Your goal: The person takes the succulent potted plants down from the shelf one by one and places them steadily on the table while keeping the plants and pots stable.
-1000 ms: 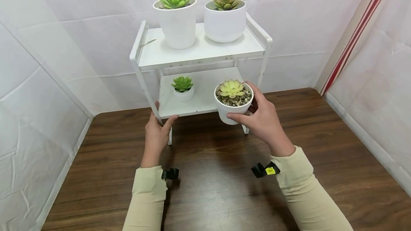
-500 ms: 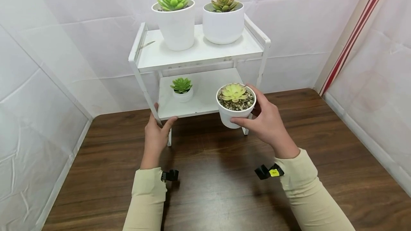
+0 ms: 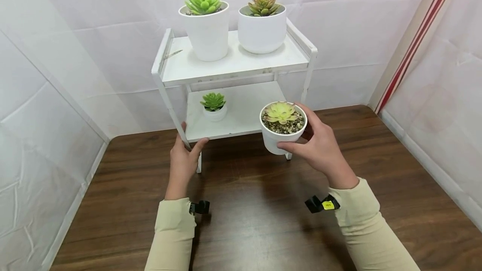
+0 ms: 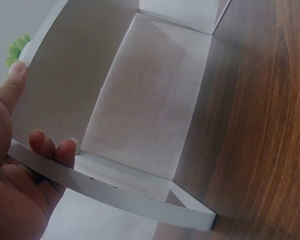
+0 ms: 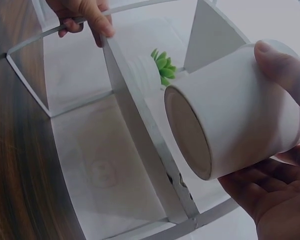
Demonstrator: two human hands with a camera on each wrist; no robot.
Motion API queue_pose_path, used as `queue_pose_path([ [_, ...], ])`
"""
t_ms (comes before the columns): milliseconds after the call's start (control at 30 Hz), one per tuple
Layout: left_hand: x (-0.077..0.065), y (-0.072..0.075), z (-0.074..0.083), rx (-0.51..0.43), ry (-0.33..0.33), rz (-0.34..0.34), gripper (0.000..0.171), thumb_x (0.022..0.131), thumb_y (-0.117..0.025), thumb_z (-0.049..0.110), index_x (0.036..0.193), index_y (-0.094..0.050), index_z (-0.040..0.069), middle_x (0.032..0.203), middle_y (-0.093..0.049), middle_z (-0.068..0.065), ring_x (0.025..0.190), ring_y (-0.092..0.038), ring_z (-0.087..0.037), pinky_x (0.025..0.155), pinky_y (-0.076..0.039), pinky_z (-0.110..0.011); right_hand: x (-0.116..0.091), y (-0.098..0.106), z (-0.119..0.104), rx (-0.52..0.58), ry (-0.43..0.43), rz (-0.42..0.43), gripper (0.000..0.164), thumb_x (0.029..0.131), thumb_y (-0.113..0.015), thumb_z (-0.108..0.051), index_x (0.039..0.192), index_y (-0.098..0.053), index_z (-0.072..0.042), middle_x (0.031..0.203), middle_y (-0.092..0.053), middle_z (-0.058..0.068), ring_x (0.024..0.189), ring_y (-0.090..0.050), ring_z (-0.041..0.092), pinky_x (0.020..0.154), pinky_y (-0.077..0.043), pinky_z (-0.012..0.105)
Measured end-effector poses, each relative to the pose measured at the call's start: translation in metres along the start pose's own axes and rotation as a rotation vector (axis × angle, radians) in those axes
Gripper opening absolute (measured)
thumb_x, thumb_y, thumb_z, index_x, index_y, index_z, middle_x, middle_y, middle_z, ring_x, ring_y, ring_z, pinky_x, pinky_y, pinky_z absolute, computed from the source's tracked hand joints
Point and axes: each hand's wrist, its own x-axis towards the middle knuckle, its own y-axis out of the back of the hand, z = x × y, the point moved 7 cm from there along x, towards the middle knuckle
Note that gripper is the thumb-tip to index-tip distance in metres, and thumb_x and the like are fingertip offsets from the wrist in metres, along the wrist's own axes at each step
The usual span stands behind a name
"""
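My right hand (image 3: pixel 320 145) grips a white potted succulent (image 3: pixel 272 140) with pale yellow-green leaves and gravel, held in the air in front of the lower shelf's right end. In the right wrist view the bare underside of this pot (image 5: pixel 187 132) shows. Around the front left leg of a white two-tier shelf (image 3: pixel 233 74) curl the fingers of my left hand (image 3: pixel 183 160), its thumb on the lower board's edge. A small green succulent in a white pot (image 3: pixel 214 114) stands on the lower board's left part.
On the top board stand a tall white pot (image 3: pixel 208 37) with a bright green succulent and a rounder white pot (image 3: pixel 261 32) with a reddish-green one. The shelf stands on a brown wooden table (image 3: pixel 241 221), with white sheeting behind and at both sides.
My right hand has moved the potted succulent a little to the right and toward me, away from the lower board. My left hand stays on the shelf leg.
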Motion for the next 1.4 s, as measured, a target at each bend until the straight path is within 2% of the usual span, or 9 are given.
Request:
queue_pose_path([
  [233, -0.002, 0.000, -0.002, 0.010, 0.003, 0.003, 0.093, 0.085, -0.060, 0.062, 0.157, -0.015, 0.024, 0.110, -0.065, -0.021, 0.084, -0.062, -0.030, 0.077, -0.050, -0.041, -0.003, 0.007, 0.006, -0.014, 0.007, 0.018, 0.094, 0.068, -0.090, -0.019, 0.146, -0.039, -0.031, 0.134, -0.055, -0.001, 0.108, -0.061, 0.012, 0.084, -0.052, 0.016],
  [733, -0.006, 0.000, -0.006, 0.009, 0.018, -0.006, 0.093, 0.085, -0.062, 0.059, 0.157, -0.015, 0.022, 0.119, -0.062, -0.022, 0.093, -0.063, -0.031, 0.083, -0.050, -0.044, -0.013, 0.015, 0.015, 0.006, 0.011, 0.036, 0.093, 0.068, -0.089, -0.014, 0.146, -0.040, -0.031, 0.134, -0.055, 0.000, 0.108, -0.060, 0.006, 0.083, -0.051, 0.015],
  [967, -0.006, -0.001, -0.002, 0.010, -0.001, 0.002, 0.092, 0.086, -0.062, 0.058, 0.157, -0.016, 0.022, 0.110, -0.065, -0.021, 0.089, -0.063, -0.030, 0.082, -0.050, -0.042, -0.014, 0.022, 0.017, 0.007, 0.030, 0.067, 0.093, 0.067, -0.089, -0.009, 0.144, -0.043, -0.030, 0.132, -0.056, 0.001, 0.106, -0.060, 0.006, 0.082, -0.051, 0.014],
  [1233, -0.001, -0.001, -0.001, 0.002, -0.006, 0.009, 0.093, 0.085, -0.062, 0.059, 0.157, -0.016, 0.023, 0.111, -0.064, -0.022, 0.090, -0.062, -0.030, 0.082, -0.049, -0.042, -0.012, 0.028, 0.017, 0.017, 0.059, 0.078, 0.094, 0.066, -0.088, -0.003, 0.145, -0.043, -0.027, 0.134, -0.055, 0.004, 0.107, -0.059, 0.004, 0.082, -0.051, 0.013],
  [1400, -0.001, 0.000, -0.001, -0.010, -0.006, 0.008, 0.093, 0.085, -0.062, 0.060, 0.157, -0.015, 0.024, 0.116, -0.062, -0.022, 0.094, -0.062, -0.031, 0.085, -0.050, -0.044, -0.012, 0.031, 0.017, 0.010, 0.061, 0.087, 0.095, 0.066, -0.088, -0.002, 0.145, -0.043, -0.027, 0.133, -0.055, 0.004, 0.107, -0.058, 0.004, 0.082, -0.050, 0.012],
])
